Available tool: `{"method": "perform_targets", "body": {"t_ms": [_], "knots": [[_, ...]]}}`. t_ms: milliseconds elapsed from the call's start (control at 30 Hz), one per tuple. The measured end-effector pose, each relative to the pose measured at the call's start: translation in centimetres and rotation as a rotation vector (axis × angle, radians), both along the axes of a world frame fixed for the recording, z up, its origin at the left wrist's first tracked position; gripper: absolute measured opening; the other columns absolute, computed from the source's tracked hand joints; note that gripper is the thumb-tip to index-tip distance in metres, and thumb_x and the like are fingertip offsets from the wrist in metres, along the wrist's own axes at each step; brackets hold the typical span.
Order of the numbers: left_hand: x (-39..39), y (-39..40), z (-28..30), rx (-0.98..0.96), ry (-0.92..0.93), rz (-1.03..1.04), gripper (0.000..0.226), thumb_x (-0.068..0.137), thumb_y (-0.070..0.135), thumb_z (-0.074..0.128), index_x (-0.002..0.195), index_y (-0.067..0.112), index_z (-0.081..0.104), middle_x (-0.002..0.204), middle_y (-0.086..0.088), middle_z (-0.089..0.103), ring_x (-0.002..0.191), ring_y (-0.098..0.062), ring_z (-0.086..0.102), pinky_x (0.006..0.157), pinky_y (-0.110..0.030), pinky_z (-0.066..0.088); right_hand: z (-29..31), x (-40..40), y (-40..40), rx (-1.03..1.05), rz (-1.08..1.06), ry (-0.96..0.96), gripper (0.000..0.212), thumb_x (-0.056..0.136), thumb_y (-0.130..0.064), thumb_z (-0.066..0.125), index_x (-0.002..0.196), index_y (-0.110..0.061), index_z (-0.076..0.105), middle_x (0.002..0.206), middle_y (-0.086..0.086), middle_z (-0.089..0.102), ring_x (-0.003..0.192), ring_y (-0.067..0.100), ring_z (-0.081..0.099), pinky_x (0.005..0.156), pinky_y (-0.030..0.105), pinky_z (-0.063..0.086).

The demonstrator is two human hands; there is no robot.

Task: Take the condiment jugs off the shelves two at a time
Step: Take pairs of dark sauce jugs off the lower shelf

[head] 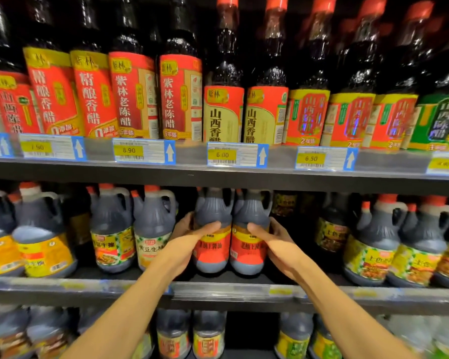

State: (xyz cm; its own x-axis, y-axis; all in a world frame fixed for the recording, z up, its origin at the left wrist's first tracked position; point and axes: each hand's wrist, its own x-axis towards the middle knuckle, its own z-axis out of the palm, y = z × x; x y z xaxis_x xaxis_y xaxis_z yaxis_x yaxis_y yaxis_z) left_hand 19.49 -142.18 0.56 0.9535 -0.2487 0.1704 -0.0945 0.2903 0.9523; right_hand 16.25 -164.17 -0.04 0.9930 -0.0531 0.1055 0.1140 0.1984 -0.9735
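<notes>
The big shelves (218, 174) are filling the whole frame, and they are looking very full; tall bottles (132, 94) are standing in a row along the top, and fat jugs with handles are sitting along the middle and the bottom; so I am guessing most of the job is not done yet. In the middle of the frame two jugs with red labels are standing side by side on the middle shelf (218, 290), touching each other; they are not off it yet. The left hand (189, 242) is wrapping round the left jug (213, 237), thumb lying across the front and fingers curling round the far side; the right hand (275, 242) is holding the right jug (249, 239) the same way. Just right of them a dark gap (293, 229) is showing; maybe some jugs are gone from there already, but I cannot tell. Lifting this pair out is coming next, I think; lots more pairs are waiting.
</notes>
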Motion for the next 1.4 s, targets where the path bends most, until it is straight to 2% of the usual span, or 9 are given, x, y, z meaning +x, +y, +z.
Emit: {"method": "perform_targets", "body": {"t_ms": [233, 433, 567, 700, 767, 900, 1067, 1167, 1400], "knots": [[1.2, 0.1, -1.6, 0.037, -0.011, -0.045, 0.079, 0.068, 0.024, 0.089, 0.139, 0.017, 0.054, 0.128, -0.005, 0.07, 0.118, -0.024, 0.067, 0.098, -0.043, 0.052, -0.8, 0.4, -0.5, -0.019, 0.015, -0.022, 0.066, 0.074, -0.02, 0.083, 0.135, -0.012, 0.057, 0.126, 0.009, 0.072, 0.117, 0.026, 0.069, 0.103, 0.045, 0.053], [1.0, 1.0, -1.8, 0.257, -0.036, -0.002, 0.095, 0.064, 0.045, 0.087, 0.148, 0.03, 0.045, 0.14, 0.01, 0.061, 0.128, -0.012, 0.058, 0.11, -0.042, 0.045, -1.0, -0.6, -1.0, -0.13, 0.095, -0.001, 0.066, 0.079, -0.023, 0.084, 0.138, -0.021, 0.056, 0.131, 0.002, 0.07, 0.122, 0.019, 0.066, 0.106, 0.04, 0.05], [0.1, 1.4, -1.4, 0.327, -0.041, 0.008, 0.096, 0.064, 0.052, 0.087, 0.148, 0.029, 0.044, 0.139, 0.011, 0.061, 0.126, -0.01, 0.059, 0.11, -0.042, 0.046, -0.7, -1.3, -0.8, -0.18, 0.075, 0.022, 0.066, 0.077, -0.033, 0.083, 0.137, -0.025, 0.057, 0.13, -0.002, 0.07, 0.123, 0.017, 0.065, 0.108, 0.04, 0.049], [-1.1, 1.7, -1.4, 0.488, -0.041, 0.065, 0.106, 0.064, 0.073, 0.08, 0.15, 0.025, 0.04, 0.142, 0.01, 0.057, 0.125, -0.011, 0.057, 0.099, -0.032, 0.051, -0.1, -2.1, -0.6, -0.25, 0.02, 0.051, 0.071, 0.08, -0.038, 0.08, 0.143, -0.023, 0.051, 0.129, -0.003, 0.069, 0.118, 0.014, 0.066, 0.097, 0.031, 0.053], [-1.5, 1.8, -1.0, 0.6, -0.088, 0.104, 0.09, 0.076, 0.068, 0.073, 0.147, 0.023, 0.041, 0.135, 0.008, 0.06, 0.118, -0.013, 0.059, 0.086, -0.025, 0.051, 0.2, -2.4, -0.5, -0.267, -0.022, 0.059, 0.084, 0.069, -0.048, 0.083, 0.142, -0.022, 0.049, 0.131, -0.002, 0.068, 0.118, 0.015, 0.065, 0.1, 0.036, 0.053], [-2.5, 1.1, -0.5, 0.667, -0.148, 0.289, 0.077, 0.076, 0.063, 0.076, 0.133, 0.018, 0.051, 0.118, 0.003, 0.065, 0.107, -0.019, 0.061, 0.086, -0.032, 0.05, 0.2, -2.6, 0.4, -0.279, -0.077, 0.071, 0.073, 0.076, -0.048, 0.085, 0.137, -0.025, 0.052, 0.128, -0.007, 0.069, 0.116, 0.015, 0.066, 0.103, 0.046, 0.051], [-2.8, -0.2, -0.7, 0.612, -0.157, 0.423, 0.079, 0.076, 0.055, 0.081, 0.136, 0.01, 0.054, 0.127, -0.006, 0.067, 0.117, -0.028, 0.061, 0.081, -0.029, 0.044, 0.2, -2.6, 1.4, -0.195, -0.155, 0.064, 0.06, 0.082, -0.035, 0.083, 0.132, -0.024, 0.052, 0.116, -0.009, 0.07, 0.105, 0.01, 0.068, 0.077, 0.031, 0.054], [-2.6, -0.5, -0.8, 0.581, -0.14, 0.445, 0.076, 0.078, 0.049, 0.082, 0.137, 0.011, 0.054, 0.121, -0.003, 0.066, 0.112, -0.024, 0.061, 0.081, -0.028, 0.042, 0.0, -2.5, 1.4, -0.173, -0.17, 0.049, 0.056, 0.083, -0.03, 0.084, 0.13, -0.024, 0.054, 0.114, -0.008, 0.072, 0.1, 0.007, 0.069, 0.071, 0.025, 0.053], [-1.1, -0.6, -1.4, 0.544, -0.106, 0.408, 0.084, 0.075, 0.058, 0.08, 0.143, 0.018, 0.05, 0.133, -0.002, 0.065, 0.121, -0.025, 0.06, 0.097, -0.038, 0.051, -0.4, -0.9, 1.4, -0.147, -0.199, 0.045, 0.06, 0.078, -0.034, 0.087, 0.13, -0.027, 0.058, 0.122, -0.003, 0.071, 0.111, 0.015, 0.068, 0.089, 0.035, 0.056]]}}
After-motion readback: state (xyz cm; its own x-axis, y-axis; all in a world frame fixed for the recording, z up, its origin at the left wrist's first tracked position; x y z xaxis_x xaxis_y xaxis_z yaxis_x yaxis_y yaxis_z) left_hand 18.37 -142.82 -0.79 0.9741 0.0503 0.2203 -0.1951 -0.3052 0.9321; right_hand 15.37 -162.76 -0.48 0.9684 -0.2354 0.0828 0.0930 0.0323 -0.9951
